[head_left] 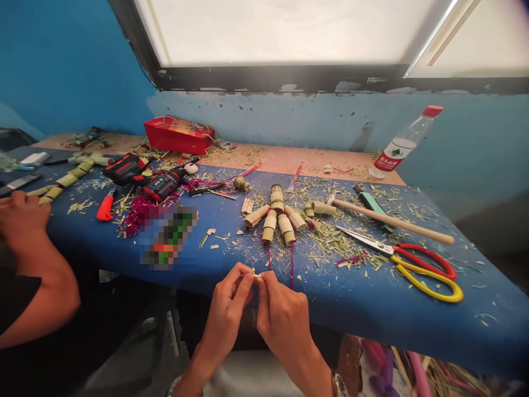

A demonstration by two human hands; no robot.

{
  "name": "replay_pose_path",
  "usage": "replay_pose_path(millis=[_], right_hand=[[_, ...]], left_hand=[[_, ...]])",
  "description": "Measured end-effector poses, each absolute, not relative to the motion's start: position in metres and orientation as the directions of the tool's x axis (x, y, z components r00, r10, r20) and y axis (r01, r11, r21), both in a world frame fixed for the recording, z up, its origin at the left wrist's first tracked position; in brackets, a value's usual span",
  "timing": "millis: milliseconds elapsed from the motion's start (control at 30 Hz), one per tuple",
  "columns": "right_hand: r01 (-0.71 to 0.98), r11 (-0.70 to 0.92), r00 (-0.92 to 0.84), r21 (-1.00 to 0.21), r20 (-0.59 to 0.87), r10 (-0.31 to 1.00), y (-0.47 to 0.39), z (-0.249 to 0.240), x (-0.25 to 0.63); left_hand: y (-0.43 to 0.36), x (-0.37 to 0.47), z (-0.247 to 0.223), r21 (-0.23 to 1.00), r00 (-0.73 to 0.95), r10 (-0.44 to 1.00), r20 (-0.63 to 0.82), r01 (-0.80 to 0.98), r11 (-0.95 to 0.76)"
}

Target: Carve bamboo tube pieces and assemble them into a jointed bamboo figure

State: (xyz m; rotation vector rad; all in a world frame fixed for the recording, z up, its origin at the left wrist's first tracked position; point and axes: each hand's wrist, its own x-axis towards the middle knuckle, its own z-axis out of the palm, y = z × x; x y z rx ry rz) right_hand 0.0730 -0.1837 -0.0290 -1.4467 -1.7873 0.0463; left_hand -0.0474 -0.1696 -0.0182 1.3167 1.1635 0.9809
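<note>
Near the table's front edge, my left hand (231, 298) and my right hand (283, 309) meet, fingertips pinched on a small pale piece (257, 275) between them. Its shape is mostly hidden by the fingers. Just beyond them on the blue cloth lies a figure of bamboo segments (276, 199), with short tubes spread out like arms and legs. Magenta cords (292, 263) run from its two legs toward my hands. Whether the cords touch the hands I cannot tell.
Scissors (390, 250), a hammer (392, 219), a green-handled tool (374, 207) and a bottle (403, 146) are on the right. A power drill (163, 184), red box (179, 135) and orange-handled tool (106, 207) lie left. A co-worker's arm (45, 281) reaches in at far left.
</note>
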Motion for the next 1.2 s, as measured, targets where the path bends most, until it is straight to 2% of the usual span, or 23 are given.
replay_pose_path(millis=[100, 167, 300, 367, 433, 600, 667, 800, 867, 933, 967, 1000, 1067, 1133, 1200], right_hand=[[0.809, 0.355, -0.042, -0.468, 0.557, 0.83, -0.184, -0.024, 0.075], [0.812, 0.377, -0.066, -0.446, 0.571, 0.818, -0.187, -0.023, 0.075], [0.759, 0.415, -0.062, -0.502, 0.578, 0.814, -0.201, -0.028, 0.079], [0.716, 0.42, -0.035, -0.557, 0.572, 0.819, -0.207, -0.032, 0.09], [0.725, 0.396, 0.016, -0.564, 0.589, 0.808, -0.209, -0.036, 0.107], [0.905, 0.119, 0.194, -0.408, 0.646, 0.738, -0.198, -0.035, 0.167], [0.945, 0.013, 0.22, -0.327, 0.663, 0.716, -0.19, -0.032, 0.189], [0.974, -0.21, 0.218, -0.083, 0.588, 0.779, -0.175, -0.026, 0.217], [0.956, -0.287, 0.262, -0.052, 0.589, 0.765, -0.169, -0.019, 0.217], [0.958, -0.226, 0.287, -0.178, 0.626, 0.725, -0.165, -0.011, 0.209], [0.949, -0.118, 0.283, -0.293, 0.619, 0.732, -0.164, -0.006, 0.201], [0.902, 0.015, 0.268, -0.432, 0.587, 0.764, -0.162, -0.002, 0.191], [0.677, 0.218, 0.18, -0.703, 0.447, 0.876, -0.16, 0.005, 0.17], [0.432, 0.231, 0.037, -0.872, 0.273, 0.961, -0.156, 0.01, 0.152], [0.285, 0.169, -0.085, -0.944, 0.15, 0.985, -0.151, 0.013, 0.14]], left_hand=[[-0.162, -0.046, -0.014, 0.996, 0.127, 0.988, -0.085, 0.007, 0.084], [-0.153, -0.049, -0.011, 0.986, 0.029, 0.995, -0.095, -0.135, 0.098], [-0.132, -0.063, -0.003, 0.917, -0.163, 0.985, -0.063, -0.399, -0.007], [-0.125, -0.07, 0.001, 0.885, -0.123, 0.987, -0.101, -0.465, 0.033], [-0.123, -0.072, 0.004, 0.845, -0.029, 0.986, -0.166, -0.519, 0.127], [-0.128, -0.06, 0.002, 0.768, 0.15, 0.963, -0.224, -0.581, 0.269], [-0.13, -0.054, 0.001, 0.791, 0.192, 0.957, -0.216, -0.541, 0.287], [-0.133, -0.045, 0.0, 0.86, 0.268, 0.949, -0.165, -0.433, 0.272], [-0.134, -0.043, 0.0, 0.879, 0.3, 0.943, -0.141, -0.401, 0.259], [-0.135, -0.04, -0.002, 0.894, 0.326, 0.938, -0.119, -0.375, 0.244], [-0.136, -0.039, -0.003, 0.901, 0.346, 0.932, -0.11, -0.361, 0.24], [-0.137, -0.038, -0.004, 0.907, 0.371, 0.923, -0.102, -0.346, 0.24], [-0.139, -0.035, -0.006, 0.922, 0.44, 0.893, -0.093, -0.302, 0.244], [-0.14, -0.034, -0.006, 0.94, 0.501, 0.861, -0.091, -0.242, 0.241], [-0.142, -0.035, -0.004, 0.959, 0.533, 0.84, -0.096, -0.175, 0.221]])
